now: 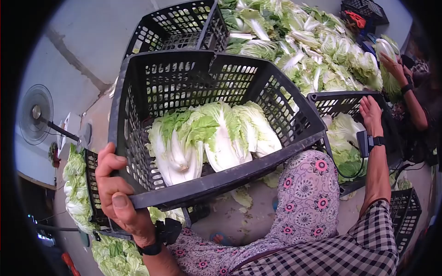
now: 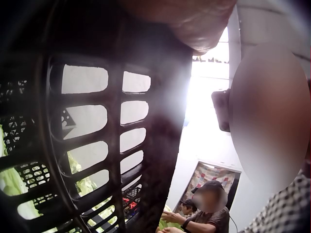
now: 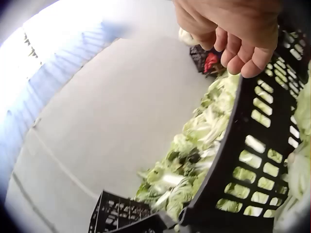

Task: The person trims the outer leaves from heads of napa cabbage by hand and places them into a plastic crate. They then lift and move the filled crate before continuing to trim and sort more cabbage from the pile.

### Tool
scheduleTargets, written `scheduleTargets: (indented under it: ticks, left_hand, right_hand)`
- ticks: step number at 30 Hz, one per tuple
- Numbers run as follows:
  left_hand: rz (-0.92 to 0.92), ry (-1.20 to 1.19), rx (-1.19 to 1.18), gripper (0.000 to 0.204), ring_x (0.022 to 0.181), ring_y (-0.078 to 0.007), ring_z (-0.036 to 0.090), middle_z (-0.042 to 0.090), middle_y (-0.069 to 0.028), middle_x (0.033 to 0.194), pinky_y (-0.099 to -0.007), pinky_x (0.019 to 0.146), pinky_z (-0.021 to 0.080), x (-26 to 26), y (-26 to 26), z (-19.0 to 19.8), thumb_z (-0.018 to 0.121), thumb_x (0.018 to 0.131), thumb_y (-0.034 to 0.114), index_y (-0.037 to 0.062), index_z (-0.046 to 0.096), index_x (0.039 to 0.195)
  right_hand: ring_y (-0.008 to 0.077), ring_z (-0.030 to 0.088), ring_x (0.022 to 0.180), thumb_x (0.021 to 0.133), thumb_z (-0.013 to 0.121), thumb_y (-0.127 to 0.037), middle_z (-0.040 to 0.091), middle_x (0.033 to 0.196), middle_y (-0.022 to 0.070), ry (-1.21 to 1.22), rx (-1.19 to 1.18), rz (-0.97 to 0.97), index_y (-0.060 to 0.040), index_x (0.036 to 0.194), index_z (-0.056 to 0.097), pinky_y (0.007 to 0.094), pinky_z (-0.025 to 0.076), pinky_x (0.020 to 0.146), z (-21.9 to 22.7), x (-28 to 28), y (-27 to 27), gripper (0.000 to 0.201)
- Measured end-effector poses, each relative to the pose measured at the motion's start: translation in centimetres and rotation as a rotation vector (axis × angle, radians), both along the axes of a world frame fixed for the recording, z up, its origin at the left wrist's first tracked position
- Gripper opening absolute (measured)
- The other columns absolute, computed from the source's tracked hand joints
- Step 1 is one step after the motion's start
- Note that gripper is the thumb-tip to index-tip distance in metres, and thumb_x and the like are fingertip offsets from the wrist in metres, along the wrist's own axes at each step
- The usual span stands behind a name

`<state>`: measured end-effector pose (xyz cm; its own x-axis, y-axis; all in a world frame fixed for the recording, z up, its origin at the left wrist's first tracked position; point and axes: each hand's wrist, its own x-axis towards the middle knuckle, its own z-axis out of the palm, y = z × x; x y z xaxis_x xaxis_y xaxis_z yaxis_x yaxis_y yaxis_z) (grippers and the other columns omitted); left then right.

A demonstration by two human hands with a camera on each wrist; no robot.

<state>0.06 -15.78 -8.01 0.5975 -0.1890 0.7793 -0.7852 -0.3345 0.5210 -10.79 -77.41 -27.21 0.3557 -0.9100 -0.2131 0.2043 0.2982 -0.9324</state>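
Note:
My left hand [image 1: 120,195] grips the near left corner of a black plastic crate [image 1: 221,177], thumb over the rim and fingers along the outer side. The crate is tilted toward me, with several napa cabbages [image 1: 225,142] lying side by side inside. In the left wrist view its slotted wall [image 2: 114,116] fills much of the picture, with part of the hand at the top. My right hand [image 1: 371,114] is held out by the far rim of a second crate [image 1: 331,95], which contains cabbage leaves [image 1: 345,133]. In the right wrist view its loosely bent fingers [image 3: 234,63] are right at a rim.
A big heap of napa cabbages [image 1: 317,50] lies behind the crates, beside another crate [image 1: 175,27]. At the right, another person's arm [image 1: 416,103] reaches to a cabbage [image 1: 391,80]. More cabbages [image 1: 76,193] are stacked at left, near a standing fan [image 1: 37,110].

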Motion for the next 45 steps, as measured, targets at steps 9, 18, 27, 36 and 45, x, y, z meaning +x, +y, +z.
scheduleTargets:
  ticks: [9,18,27,36,45]
  left_hand:
    - [-0.013,0.001,-0.002,0.041,0.115,-0.0364,0.042,0.052,-0.0138,0.099,-0.0505,0.099,0.027,-0.2,0.0,0.2,0.044,0.086,0.042,0.0064,0.045,0.066]
    - [0.003,0.002,0.036,0.052,0.113,-0.0367,0.042,0.052,-0.0129,0.097,-0.0511,0.098,0.029,-0.5,0.3,0.5,0.042,0.088,0.056,0.0083,0.047,0.067]
    - [0.012,-0.002,-0.039,0.041,0.12,-0.0375,0.035,0.047,-0.0118,0.099,-0.0535,0.102,0.02,-0.8,-0.3,-0.1,0.04,0.088,0.049,0.0124,0.036,0.07]
    - [-0.01,-0.022,-0.036,0.041,0.119,-0.0383,0.036,0.048,-0.0136,0.099,-0.0537,0.102,0.02,-0.4,-0.1,-0.3,0.039,0.088,0.047,0.011,0.036,0.069]
    - [-0.028,-0.025,0.026,0.042,0.116,-0.0373,0.041,0.05,-0.0156,0.099,-0.0528,0.1,0.023,-0.1,0.2,0.0,0.039,0.087,0.045,0.008,0.037,0.068]
  right_hand:
    - [0.0254,0.06,0.1,0.084,0.059,-0.015,0.062,0.108,0.0142,0.259,-1.53,0.841,-0.0035,0.117,0.053,0.0338,0.046,0.091,15.5,18.3,22.5,0.035]
    - [0.0324,0.042,0.121,0.062,0.073,-0.011,0.04,0.133,0.0147,-0.093,-1.992,1.771,-0.0091,0.137,0.032,0.0416,0.04,0.096,11.7,22.4,43.0,0.085]
    - [0.0243,0.044,0.118,0.075,0.057,-0.009,0.046,0.127,0.0066,-0.307,-2.126,1.633,-0.0159,0.123,0.046,0.0388,0.037,0.094,8.3,21.0,45.2,0.05]
    - [0.0243,0.056,0.103,0.069,0.074,-0.013,0.059,0.106,0.0073,-0.323,-1.353,1.442,-0.0105,0.113,0.053,0.0363,0.044,0.093,10.6,23.9,41.5,0.049]
    - [0.0162,0.059,0.095,0.076,0.073,-0.024,0.062,0.1,0.0081,-0.267,-0.578,1.19,-0.0043,0.11,0.055,0.0307,0.051,0.08,16.6,22.4,33.1,0.043]
